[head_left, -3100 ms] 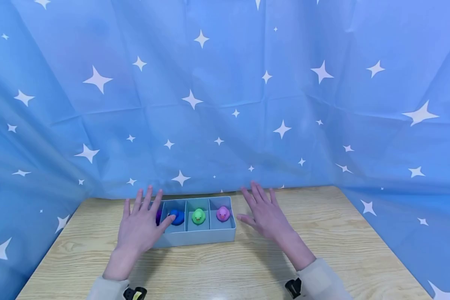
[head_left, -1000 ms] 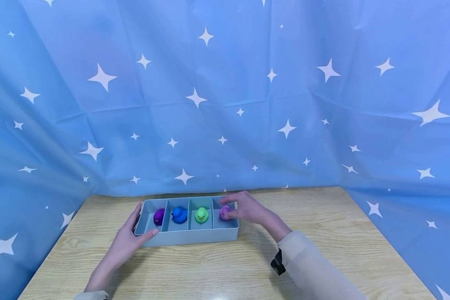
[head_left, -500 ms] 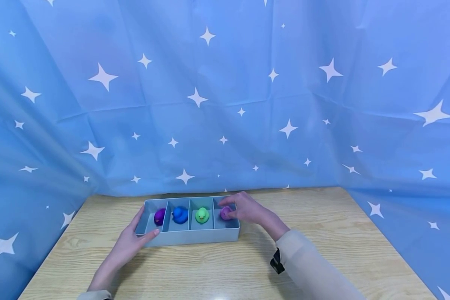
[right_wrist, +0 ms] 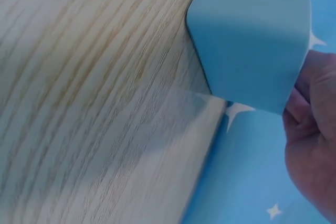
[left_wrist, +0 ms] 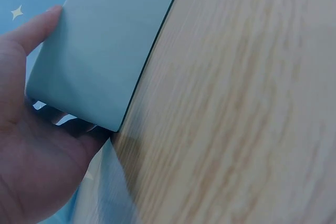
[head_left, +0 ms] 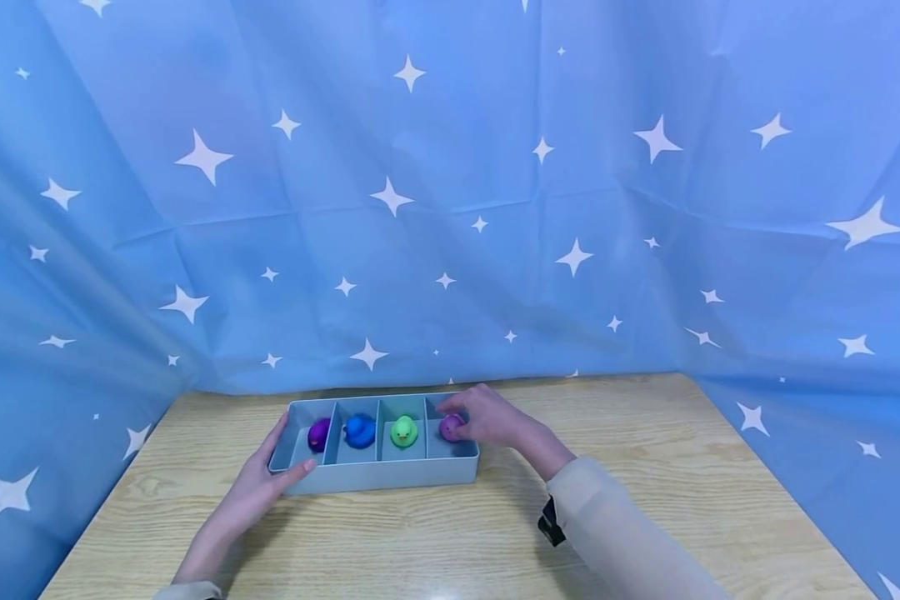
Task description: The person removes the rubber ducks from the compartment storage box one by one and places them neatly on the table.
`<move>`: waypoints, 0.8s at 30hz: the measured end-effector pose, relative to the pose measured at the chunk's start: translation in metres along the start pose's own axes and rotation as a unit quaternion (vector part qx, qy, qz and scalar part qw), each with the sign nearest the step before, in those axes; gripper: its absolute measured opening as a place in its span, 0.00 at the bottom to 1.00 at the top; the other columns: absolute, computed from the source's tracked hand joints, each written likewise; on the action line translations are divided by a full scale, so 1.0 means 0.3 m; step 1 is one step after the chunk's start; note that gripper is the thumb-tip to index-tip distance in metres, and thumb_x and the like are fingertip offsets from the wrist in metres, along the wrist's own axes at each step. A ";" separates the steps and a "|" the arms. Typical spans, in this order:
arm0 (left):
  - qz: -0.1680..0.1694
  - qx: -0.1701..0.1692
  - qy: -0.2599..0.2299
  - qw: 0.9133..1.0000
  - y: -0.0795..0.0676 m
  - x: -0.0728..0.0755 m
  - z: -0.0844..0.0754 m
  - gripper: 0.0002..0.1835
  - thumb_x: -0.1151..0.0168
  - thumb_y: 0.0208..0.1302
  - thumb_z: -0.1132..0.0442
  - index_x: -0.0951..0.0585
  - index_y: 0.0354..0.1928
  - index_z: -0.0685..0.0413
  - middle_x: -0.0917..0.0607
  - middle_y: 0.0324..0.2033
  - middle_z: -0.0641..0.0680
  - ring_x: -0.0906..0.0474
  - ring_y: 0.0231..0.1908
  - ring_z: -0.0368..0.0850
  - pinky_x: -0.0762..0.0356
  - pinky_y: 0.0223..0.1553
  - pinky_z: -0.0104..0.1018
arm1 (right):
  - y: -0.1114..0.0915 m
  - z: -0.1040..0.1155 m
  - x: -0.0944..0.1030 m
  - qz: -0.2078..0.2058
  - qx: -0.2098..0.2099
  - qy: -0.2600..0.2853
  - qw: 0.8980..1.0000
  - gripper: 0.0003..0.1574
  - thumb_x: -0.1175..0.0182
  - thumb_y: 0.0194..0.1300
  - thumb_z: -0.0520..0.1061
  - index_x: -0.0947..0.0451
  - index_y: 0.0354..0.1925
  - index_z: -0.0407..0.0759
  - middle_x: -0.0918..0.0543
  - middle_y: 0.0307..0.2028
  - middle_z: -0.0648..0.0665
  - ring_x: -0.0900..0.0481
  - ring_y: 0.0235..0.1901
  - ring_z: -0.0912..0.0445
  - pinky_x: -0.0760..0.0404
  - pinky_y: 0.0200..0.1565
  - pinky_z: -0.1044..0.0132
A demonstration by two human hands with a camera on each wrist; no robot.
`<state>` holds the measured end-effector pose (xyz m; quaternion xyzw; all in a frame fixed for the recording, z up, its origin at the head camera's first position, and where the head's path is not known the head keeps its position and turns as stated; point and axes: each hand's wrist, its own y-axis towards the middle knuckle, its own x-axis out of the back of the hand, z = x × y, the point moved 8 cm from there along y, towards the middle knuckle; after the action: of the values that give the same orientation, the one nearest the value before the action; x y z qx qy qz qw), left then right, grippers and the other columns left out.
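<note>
A long grey-blue box (head_left: 375, 476) with dividers stands on the table. My left hand (head_left: 252, 485) grips its left end, thumb on the front wall and fingers round the end; in the left wrist view those fingers are partly hidden behind the box. Down in the rightmost compartment, my right hand (head_left: 492, 419) pinches a pink rubber duck (head_left: 450, 427) between thumb and fingers, hiding part of it. The right wrist view shows only the box's outer wall in front of the curled fingers. Leftward sit a green duck (head_left: 403, 432), a blue duck (head_left: 359, 431) and a purple duck (head_left: 318, 434), one per compartment.
The wooden table (head_left: 390, 542) extends in front of the box and to both sides. A blue curtain with white stars (head_left: 450, 183) hangs close behind the box and along both sides of the table.
Both hands, earlier spread over and beside the box, have come down: the left onto its left end, the right onto the pink duck. Over the last half second almost nothing has moved.
</note>
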<state>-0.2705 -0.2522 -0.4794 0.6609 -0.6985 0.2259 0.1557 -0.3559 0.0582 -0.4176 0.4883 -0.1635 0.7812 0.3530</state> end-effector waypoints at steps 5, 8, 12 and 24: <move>0.005 0.006 -0.001 1.000 0.003 -0.001 0.001 0.56 0.34 0.70 0.45 0.64 0.83 0.48 0.59 0.79 0.69 0.66 0.76 0.74 0.60 0.71 0.72 | 0.009 0.011 -0.010 -0.001 0.011 -0.024 1.000 0.22 0.28 0.62 0.34 0.15 0.55 0.34 0.12 0.49 0.40 0.17 0.48 0.48 0.19 0.50 0.55; 0.005 0.005 0.001 1.000 0.003 -0.001 0.000 0.56 0.35 0.70 0.46 0.63 0.83 0.48 0.59 0.79 0.69 0.66 0.76 0.74 0.60 0.71 0.72 | 0.013 0.010 -0.015 -0.004 0.010 -0.033 0.999 0.22 0.29 0.62 0.32 0.15 0.55 0.33 0.12 0.49 0.39 0.17 0.48 0.50 0.18 0.50 0.57; 0.002 0.004 0.005 1.000 0.000 0.001 0.001 0.56 0.35 0.70 0.46 0.63 0.83 0.48 0.59 0.79 0.69 0.66 0.76 0.74 0.61 0.72 0.71 | 0.017 0.019 -0.014 -0.012 0.011 -0.046 0.999 0.22 0.31 0.59 0.28 0.15 0.54 0.33 0.12 0.48 0.39 0.17 0.45 0.50 0.18 0.46 0.59; 0.005 0.007 0.001 1.000 -0.003 -0.003 -0.004 0.56 0.35 0.70 0.46 0.64 0.83 0.48 0.60 0.80 0.68 0.67 0.77 0.73 0.62 0.72 0.71 | 0.021 0.031 -0.020 -0.013 0.013 -0.045 0.999 0.28 0.39 0.52 0.17 0.14 0.50 0.32 0.12 0.45 0.37 0.16 0.43 0.48 0.16 0.44 0.62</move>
<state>-0.2697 -0.2508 -0.4788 0.6581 -0.7002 0.2322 0.1508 -0.3529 0.0459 -0.4179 0.5292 -0.1627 0.7562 0.3489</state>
